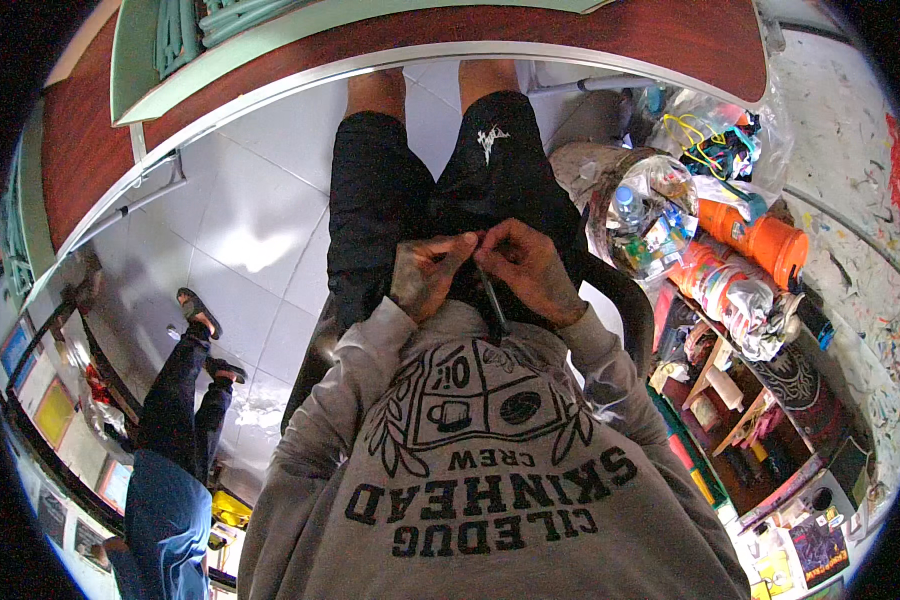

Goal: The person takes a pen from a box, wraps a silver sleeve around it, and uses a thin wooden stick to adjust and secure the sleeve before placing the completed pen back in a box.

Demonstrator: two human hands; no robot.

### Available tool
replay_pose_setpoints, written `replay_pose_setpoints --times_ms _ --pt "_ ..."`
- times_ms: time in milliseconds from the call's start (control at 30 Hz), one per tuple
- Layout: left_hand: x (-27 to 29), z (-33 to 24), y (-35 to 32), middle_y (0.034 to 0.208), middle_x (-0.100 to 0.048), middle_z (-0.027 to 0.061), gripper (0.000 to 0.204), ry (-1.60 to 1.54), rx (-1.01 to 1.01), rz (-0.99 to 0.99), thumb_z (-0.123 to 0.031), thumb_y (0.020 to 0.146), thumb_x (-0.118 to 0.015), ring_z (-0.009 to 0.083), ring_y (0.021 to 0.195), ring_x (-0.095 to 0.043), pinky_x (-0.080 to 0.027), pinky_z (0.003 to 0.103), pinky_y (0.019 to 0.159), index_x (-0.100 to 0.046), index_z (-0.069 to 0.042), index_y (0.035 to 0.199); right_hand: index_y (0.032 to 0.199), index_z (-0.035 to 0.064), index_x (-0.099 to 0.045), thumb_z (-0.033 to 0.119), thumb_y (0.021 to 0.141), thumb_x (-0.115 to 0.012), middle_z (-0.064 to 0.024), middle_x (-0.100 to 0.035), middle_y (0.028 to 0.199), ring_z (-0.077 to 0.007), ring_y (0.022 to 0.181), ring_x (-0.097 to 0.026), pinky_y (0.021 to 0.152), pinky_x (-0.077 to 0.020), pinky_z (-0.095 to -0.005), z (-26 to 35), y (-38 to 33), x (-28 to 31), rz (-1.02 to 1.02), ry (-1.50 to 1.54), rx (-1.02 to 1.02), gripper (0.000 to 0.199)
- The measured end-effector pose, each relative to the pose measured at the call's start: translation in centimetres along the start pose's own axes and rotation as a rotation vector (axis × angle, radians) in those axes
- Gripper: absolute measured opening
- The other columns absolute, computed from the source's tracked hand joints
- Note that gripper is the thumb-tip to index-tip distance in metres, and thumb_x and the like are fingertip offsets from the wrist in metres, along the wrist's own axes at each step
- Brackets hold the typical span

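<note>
Over my lap, my left hand (432, 272) and my right hand (532, 268) come together with fingertips pinched. Whatever lies between the left fingers is too small to make out. From beneath the right fingers a slim grey, stick-like thing (491, 298) points down toward my sweatshirt and ends in a dark tip. Its upper end is hidden by the fingers, so its kind is unclear. Both forearms, in light grey sleeves (370, 345), rest near my body above the black shorts (380, 200).
A dark red table (670, 45) with a pale edge curves ahead, bearing a light green tray (135, 75). To the right are a litter-filled bin (595, 215), an orange bucket (750, 245) and cluttered shelves (715, 375). At left a person (170, 480) stands on the tiled floor (250, 200).
</note>
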State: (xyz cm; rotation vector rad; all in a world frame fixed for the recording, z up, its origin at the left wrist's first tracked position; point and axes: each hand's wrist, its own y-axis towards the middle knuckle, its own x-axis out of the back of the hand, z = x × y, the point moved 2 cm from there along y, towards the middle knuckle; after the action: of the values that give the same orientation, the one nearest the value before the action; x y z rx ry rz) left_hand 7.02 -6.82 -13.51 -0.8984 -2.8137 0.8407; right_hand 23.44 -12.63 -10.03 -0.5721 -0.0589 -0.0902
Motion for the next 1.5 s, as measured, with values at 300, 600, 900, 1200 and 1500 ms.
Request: replay_pose_setpoints --times_ms 300,600,900,1200,1500 --pt "0.1 0.4 0.1 0.095 -0.075 0.0075 0.027 0.020 0.060 0.022 -0.026 0.094 -0.067 0.0048 0.081 -0.061 -0.052 0.025 0.072 -0.074 -0.002 0.104 0.096 0.0004 -0.066 0.016 0.089 -0.068 -0.0150 -0.069 0.090 -0.0249 0.079 -0.069 0.071 -0.0545 -0.0352 2.6 -0.1 0.9 0.015 -0.301 0.082 0.018" --pt "0.4 -0.3 0.1 0.096 -0.075 0.0093 0.025 0.097 0.018 0.014 -0.023 0.094 -0.067 0.0065 0.083 -0.063 -0.052 0.026 0.074 -0.074 -0.001 0.102 0.097 0.0003 -0.054 0.003 0.088 -0.060 -0.0181 -0.060 0.082 -0.0349 0.074 -0.065 0.064 -0.0509 -0.0377 1.8 0.7 0.0 0.014 -0.507 0.456 0.011" --pt "0.3 1.3 0.3 0.094 -0.074 0.0059 0.026 0.085 -0.052 0.027 -0.023 0.095 -0.065 0.0064 0.083 -0.061 -0.051 0.027 0.073 -0.072 0.000 0.104 0.106 0.0019 -0.046 0.004 0.087 -0.060 -0.0204 -0.058 0.092 -0.0429 0.083 -0.063 0.067 -0.0523 -0.0447 -0.1 1.4 0.6 0.211 -0.579 0.404 0.023" --pt "0.2 0.8 0.5 0.081 -0.070 0.0023 0.035 0.062 -0.093 0.045 -0.033 0.098 -0.060 0.0054 0.075 -0.055 -0.048 0.027 0.068 -0.073 0.000 0.096 0.103 0.0010 -0.045 0.006 0.084 -0.064 -0.0192 -0.058 0.086 -0.0408 0.072 -0.063 0.057 -0.0521 -0.0454 0.3 1.2 0.3 0.262 -0.697 0.539 0.027" --pt "-0.4 -0.3 0.9 0.079 -0.069 0.0018 0.048 0.078 -0.021 0.090 -0.045 0.099 -0.054 0.0076 0.074 -0.055 -0.047 0.027 0.072 -0.074 -0.002 0.092 0.093 0.0020 -0.049 0.008 0.082 -0.066 -0.0152 -0.055 0.074 -0.0374 0.065 -0.063 0.054 -0.0519 -0.0439 1.9 -1.1 1.0 0.484 -0.646 0.497 0.021"
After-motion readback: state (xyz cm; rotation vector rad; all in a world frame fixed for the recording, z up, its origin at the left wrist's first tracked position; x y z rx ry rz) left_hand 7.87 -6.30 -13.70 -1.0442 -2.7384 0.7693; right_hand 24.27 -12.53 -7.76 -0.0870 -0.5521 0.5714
